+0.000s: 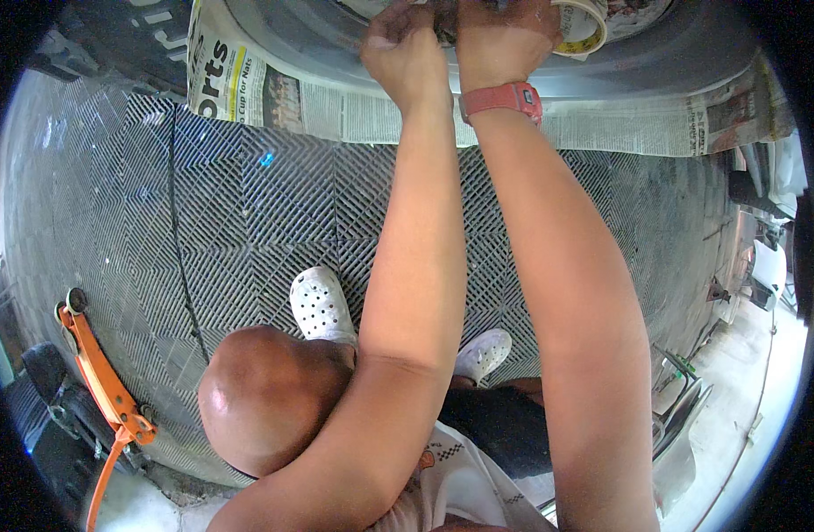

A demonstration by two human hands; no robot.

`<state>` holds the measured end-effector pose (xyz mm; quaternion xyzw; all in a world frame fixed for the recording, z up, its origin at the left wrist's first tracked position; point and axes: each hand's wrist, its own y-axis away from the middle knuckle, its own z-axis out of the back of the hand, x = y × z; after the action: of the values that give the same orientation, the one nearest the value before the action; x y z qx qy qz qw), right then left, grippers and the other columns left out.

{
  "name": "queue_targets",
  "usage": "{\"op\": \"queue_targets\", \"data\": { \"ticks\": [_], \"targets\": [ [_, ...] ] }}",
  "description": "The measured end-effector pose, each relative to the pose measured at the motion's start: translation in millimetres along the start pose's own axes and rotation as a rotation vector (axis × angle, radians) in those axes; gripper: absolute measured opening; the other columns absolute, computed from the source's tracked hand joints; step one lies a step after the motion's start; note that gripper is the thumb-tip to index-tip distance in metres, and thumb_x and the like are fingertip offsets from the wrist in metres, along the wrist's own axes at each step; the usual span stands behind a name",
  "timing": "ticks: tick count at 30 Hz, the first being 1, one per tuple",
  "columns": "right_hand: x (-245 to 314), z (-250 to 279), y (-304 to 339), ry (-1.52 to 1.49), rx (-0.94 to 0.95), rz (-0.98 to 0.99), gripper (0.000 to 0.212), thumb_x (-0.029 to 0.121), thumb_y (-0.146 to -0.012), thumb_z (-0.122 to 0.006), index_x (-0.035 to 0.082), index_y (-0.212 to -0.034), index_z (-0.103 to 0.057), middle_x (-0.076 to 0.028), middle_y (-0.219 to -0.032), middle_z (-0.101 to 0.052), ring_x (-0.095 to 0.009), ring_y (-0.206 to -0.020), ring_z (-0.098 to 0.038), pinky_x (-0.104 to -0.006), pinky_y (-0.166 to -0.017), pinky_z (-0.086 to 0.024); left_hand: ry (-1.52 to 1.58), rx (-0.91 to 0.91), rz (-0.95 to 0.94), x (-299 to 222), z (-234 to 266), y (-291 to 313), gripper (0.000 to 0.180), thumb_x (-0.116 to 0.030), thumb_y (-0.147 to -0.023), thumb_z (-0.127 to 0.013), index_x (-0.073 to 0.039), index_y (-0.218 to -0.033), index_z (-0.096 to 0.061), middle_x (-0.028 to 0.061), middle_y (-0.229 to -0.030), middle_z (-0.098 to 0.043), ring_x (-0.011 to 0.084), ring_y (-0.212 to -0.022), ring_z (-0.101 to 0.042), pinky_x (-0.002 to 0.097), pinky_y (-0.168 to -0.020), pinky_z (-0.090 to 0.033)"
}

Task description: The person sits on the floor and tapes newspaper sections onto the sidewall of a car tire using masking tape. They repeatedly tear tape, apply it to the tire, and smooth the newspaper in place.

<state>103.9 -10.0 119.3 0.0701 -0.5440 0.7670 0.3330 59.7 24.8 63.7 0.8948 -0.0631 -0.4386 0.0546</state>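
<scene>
Two bare hands work at the top edge of the frame, over a curved gray part (646, 78) with a rounded recess. Newspaper (636, 12) shows inside that recess, and a ring-shaped roll of tape (597, 35), cream outside with a yellow band at its core, lies at the recess just beside the right hand (509, 40). The roll's near side is overlapped by the hand; whether the two touch cannot be told.

The left hand (403, 44) is close to its partner, its fingers bent inward toward a narrow dark gap between them. The frame's upper edge cuts off part of both hands, so what either set of fingers grasps, if anything, cannot be told. A red watch (504, 99) circles the right wrist.

Below the gray part, a printed newspaper strip (336, 117) runs across, bordering its lower edge. At upper left stands a black surface with pale raised lettering (114, 44), partly out of frame.

Underfoot spreads a dark floor (247, 204) ribbed in a zigzag pattern. Two white clogs rest on it, the left clog (320, 301) pierced with round holes, the right clog (484, 355) partly hidden by an arm. An orange metal tool (105, 381) with a small wheel lies at far left.
</scene>
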Motion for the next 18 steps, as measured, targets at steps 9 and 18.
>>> {"op": "queue_targets", "data": {
  "ticks": [9, 18],
  "targets": [
    [-3.6, -2.1, 11.7, -0.139, -0.031, -0.076, 0.049, 0.019, -0.073, -0.098, 0.000, -0.098, -0.061, -0.024, -0.089, -0.065, -0.048, -0.084, -0.062, -0.0547, -0.075, -0.048, 0.253, 0.069, 0.090, -4.8, 8.5, 12.9, 0.025, -0.010, -0.096, -0.071, 0.009, -0.112, -0.076, 0.0126, -0.103, -0.079, 0.0198, -0.092, -0.073, 0.0327, -0.084, -0.058],
    [5.7, -7.7, 0.5, 0.073, 0.010, -0.050, 0.047, 0.021, -0.072, -0.096, 0.001, -0.097, -0.062, -0.023, -0.090, -0.067, -0.049, -0.087, -0.065, -0.0565, -0.079, -0.050, -0.111, 0.107, 0.003, -21.2, 3.5, 11.6, 0.022, -0.015, -0.095, -0.084, 0.006, -0.098, -0.077, 0.0130, -0.098, -0.080, 0.0191, -0.088, -0.072, 0.0347, -0.083, -0.056]
  ]
}}
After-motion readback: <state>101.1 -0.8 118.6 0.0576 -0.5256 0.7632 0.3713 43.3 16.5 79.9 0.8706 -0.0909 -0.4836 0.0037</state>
